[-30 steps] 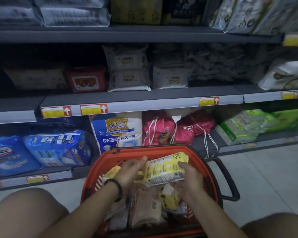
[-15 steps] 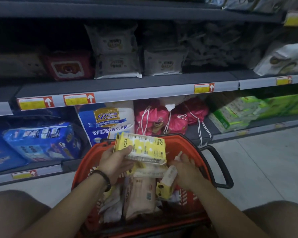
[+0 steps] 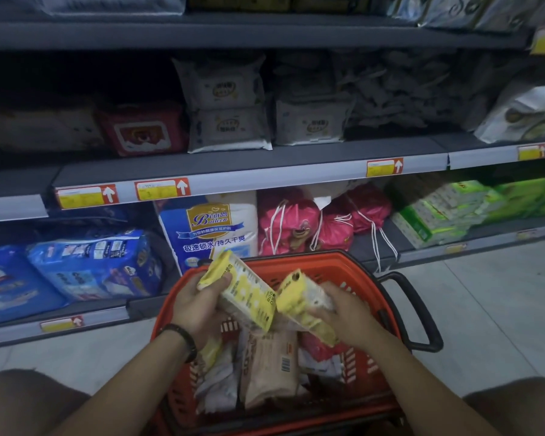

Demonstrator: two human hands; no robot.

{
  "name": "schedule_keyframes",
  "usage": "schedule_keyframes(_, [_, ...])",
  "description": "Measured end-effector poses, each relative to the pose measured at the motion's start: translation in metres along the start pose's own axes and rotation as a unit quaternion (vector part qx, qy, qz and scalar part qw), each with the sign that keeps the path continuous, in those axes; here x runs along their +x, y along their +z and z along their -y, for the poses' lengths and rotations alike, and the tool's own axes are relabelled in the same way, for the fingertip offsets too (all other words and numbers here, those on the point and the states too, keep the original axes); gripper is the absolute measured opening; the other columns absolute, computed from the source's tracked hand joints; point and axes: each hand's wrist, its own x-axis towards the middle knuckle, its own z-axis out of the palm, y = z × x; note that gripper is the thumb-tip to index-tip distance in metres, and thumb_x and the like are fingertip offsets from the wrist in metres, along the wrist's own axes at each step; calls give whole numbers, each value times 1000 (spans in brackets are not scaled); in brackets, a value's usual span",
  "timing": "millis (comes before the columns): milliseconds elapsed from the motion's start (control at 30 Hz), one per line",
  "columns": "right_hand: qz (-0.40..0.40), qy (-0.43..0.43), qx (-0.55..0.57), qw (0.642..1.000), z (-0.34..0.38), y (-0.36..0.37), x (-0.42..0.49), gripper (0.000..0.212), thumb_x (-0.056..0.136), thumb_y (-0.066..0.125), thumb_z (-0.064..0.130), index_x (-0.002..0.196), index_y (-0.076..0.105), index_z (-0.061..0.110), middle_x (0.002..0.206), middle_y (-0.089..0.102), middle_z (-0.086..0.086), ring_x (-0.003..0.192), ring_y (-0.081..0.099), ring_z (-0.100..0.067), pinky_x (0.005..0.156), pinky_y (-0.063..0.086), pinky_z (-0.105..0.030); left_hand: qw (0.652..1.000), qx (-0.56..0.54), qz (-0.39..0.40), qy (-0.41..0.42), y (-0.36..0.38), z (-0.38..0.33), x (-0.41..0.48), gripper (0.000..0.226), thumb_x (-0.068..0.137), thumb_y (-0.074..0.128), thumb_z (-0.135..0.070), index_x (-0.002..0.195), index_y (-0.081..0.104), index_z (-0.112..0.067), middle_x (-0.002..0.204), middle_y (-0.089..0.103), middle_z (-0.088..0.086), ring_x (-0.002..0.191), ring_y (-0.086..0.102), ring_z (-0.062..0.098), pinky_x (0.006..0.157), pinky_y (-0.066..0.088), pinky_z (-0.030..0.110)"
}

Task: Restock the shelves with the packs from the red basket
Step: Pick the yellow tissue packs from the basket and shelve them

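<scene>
Head view: left hand [image 3: 199, 302] grips a yellow pack [image 3: 249, 294], right hand [image 3: 343, 309] grips a second pack [image 3: 298, 298]. Both partly hide the red basket [image 3: 328, 262] contents.

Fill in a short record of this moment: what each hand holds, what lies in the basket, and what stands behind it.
left hand: grips a tilted yellow pack above the basket
right hand: grips a second yellow pack
red basket: holds a beige pack and several others
behind the basket: blue-and-white pack and pink drawstring bags on the lowest shelf
</scene>
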Motion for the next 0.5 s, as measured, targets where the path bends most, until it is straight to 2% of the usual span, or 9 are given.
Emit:
schedule_keyframes(67, [-23, -13, 119, 993, 15, -14, -1, 8, 103, 64, 43, 105, 62, 35, 98, 74, 10, 92, 71, -10, 85, 56, -41, 1000, -17, -6, 7, 2, -4, -2, 28, 98, 70, -19, 125, 61, -15, 112, 76, 12, 90, 76, 24, 56, 61, 31])
schedule_keyframes(133, [-50, 9, 220, 974, 35, -27, -6, 17, 109, 54, 41, 111, 69, 33, 100, 78, 9, 94, 75, -11, 81, 57, -35, 1000, -27, -3, 2, 3, -5, -4, 29, 100, 67, -26, 127, 59, -19, 115, 75, 11, 95, 74, 26, 60, 61, 35])
schedule_keyframes(200, [-34, 53, 303, 951, 51, -35, -11, 36, 111, 44, 46, 116, 74, 26, 100, 81, 4, 93, 78, -11, 80, 58, -30, 1000, -21, 2, -19, 7, -3, -7, 31, 100, 67, -35, 126, 60, -20, 117, 76, 13, 100, 75, 34, 74, 64, 52])
schedule_keyframes(233, [-11, 72, 339, 938, 59, -38, -13, 42, 112, 42, 48, 118, 74, 22, 101, 83, 1, 93, 79, -15, 81, 60, -31, 1000, -10, 8, -26, 10, -3, -10, 31, 99, 67, -39, 124, 62, -21, 115, 77, 15, 101, 75, 38, 79, 61, 64])
schedule_keyframes(300, [32, 79, 395, 915, 71, -40, -17, 40, 110, 48, 46, 125, 71, 17, 107, 83, -5, 97, 81, -24, 86, 64, -43, 999, -8, 30, -33, 20, -5, -18, 34, 99, 66, -42, 124, 64, -19, 112, 78, 15, 100, 76, 40, 82, 56, 72])
schedule_keyframes(367, [53, 46, 397, 915, 81, -40, -20, 38, 99, 71, 38, 132, 66, 18, 113, 81, -3, 101, 80, -25, 92, 63, -51, 998, -26, 48, -29, 30, -7, -25, 35, 100, 66, -40, 128, 64, -19, 113, 79, 14, 101, 77, 37, 81, 58, 70])
schedule_keyframes(400, [53, 23, 372, 926, 84, -40, -22, 49, 90, 82, 34, 133, 63, 22, 116, 81, 1, 102, 80, -21, 93, 63, -50, 998, -31, 53, -21, 36, -9, -28, 34, 100, 66, -40, 128, 64, -21, 113, 79, 13, 101, 77, 36, 80, 59, 70])
schedule_keyframes(500, [11, -25, 241, 970, 94, -41, -27, 80, 66, 99, 43, 133, 55, 40, 122, 74, 14, 107, 73, -3, 94, 60, -36, 998, -36, 57, -3, 45, -14, -33, 38, 97, 67, -50, 127, 64, -28, 111, 80, 10, 99, 78, 35, 80, 59, 69])
